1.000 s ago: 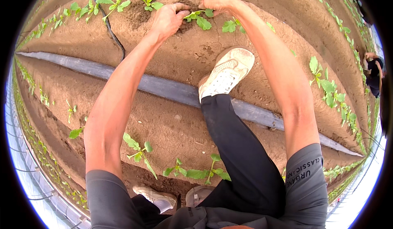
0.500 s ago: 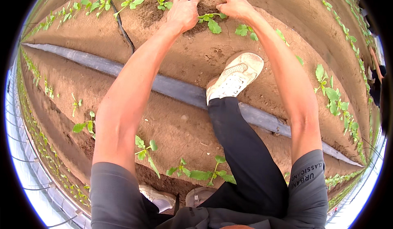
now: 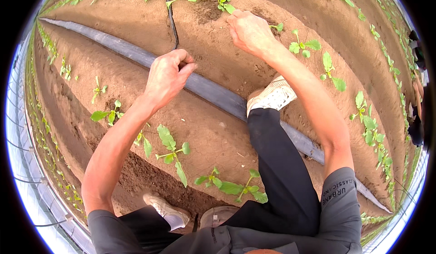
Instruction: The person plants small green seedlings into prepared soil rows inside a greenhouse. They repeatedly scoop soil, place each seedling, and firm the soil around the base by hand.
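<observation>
My left hand (image 3: 169, 75) hovers over the long grey strip (image 3: 218, 95), its thumb and fingers pinched together; anything held between them is hidden. On the raised soil bed, my right hand (image 3: 251, 33) reaches in with its fingers bent and drawn together, fingertips mostly out of sight. A small green seedling (image 3: 224, 2) stands just beyond those fingers, with dark disturbed soil (image 3: 206, 9) beside it. Behind the right wrist a leaf of another seedling (image 3: 278, 27) shows. To its right grows a larger seedling (image 3: 305, 46).
A thin black hose (image 3: 171, 20) runs down the far bed towards my left hand. More seedlings (image 3: 170, 150) line the near bed. My shoe (image 3: 274, 95) is planted beside the grey strip. At the far right edge, part of another person (image 3: 415, 127) shows.
My left hand has pulled back from the far bed towards me and closed into a pinch. My right hand has shifted left along the row. The view has shifted, moving the plants rightward.
</observation>
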Available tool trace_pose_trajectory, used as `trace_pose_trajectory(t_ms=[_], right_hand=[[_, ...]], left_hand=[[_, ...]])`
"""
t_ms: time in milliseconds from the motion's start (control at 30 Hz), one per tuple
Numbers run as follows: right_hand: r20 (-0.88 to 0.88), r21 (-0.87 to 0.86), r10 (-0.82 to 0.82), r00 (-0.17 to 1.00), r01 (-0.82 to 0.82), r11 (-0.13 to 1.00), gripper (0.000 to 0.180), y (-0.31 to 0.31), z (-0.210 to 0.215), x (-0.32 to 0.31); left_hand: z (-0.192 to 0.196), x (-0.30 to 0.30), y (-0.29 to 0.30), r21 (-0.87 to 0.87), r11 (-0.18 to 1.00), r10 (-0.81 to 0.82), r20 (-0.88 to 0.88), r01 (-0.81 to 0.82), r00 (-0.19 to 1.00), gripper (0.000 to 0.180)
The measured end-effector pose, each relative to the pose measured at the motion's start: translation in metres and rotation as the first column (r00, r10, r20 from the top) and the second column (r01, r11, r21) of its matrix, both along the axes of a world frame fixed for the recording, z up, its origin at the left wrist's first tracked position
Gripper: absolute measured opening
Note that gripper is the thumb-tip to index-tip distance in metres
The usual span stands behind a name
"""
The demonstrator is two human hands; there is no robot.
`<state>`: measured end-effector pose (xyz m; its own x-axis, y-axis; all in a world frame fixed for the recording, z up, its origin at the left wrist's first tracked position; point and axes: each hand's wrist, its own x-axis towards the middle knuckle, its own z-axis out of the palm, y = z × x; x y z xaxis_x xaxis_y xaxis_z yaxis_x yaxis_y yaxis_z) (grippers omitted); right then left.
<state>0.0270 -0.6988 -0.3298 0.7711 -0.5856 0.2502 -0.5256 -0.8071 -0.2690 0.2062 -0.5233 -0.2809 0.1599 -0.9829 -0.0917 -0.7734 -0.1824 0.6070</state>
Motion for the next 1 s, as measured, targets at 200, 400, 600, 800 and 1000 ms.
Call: trace_pose_trajectory(t_ms=[200,400,600,800,1000], right_hand=[[-0.232,0.073,0.11,0.967,-0.096,0.993,0.036,0.009,-0.037,0.048],[-0.159,-0.081,0.021,0.987,-0.034,0.996,0.035,0.025,-0.02,0.041],[-0.141,0.095,0.066,0.988,-0.053,0.994,0.014,0.12,0.071,0.019],[-0.262,0.268,0.114,0.958,-0.041,0.963,0.023,0.216,0.166,0.019],[-0.38,0.364,0.35,0.856,-0.209,0.908,0.052,0.279,0.196,0.012]], left_hand=[[0.103,0.064,0.152,0.133,0.985,0.102,0.034,-0.106,0.994,0.011],[0.17,0.085,0.27,0.123,0.945,0.276,0.188,-0.302,0.942,0.008],[0.186,0.078,0.359,-0.017,0.953,0.292,0.312,-0.302,0.904,0.01],[0.186,0.079,0.399,0.019,0.994,0.092,0.349,-0.105,0.933,0.021],[0.172,0.111,0.428,0.203,0.977,0.0,0.274,-0.058,0.962,0.042]])
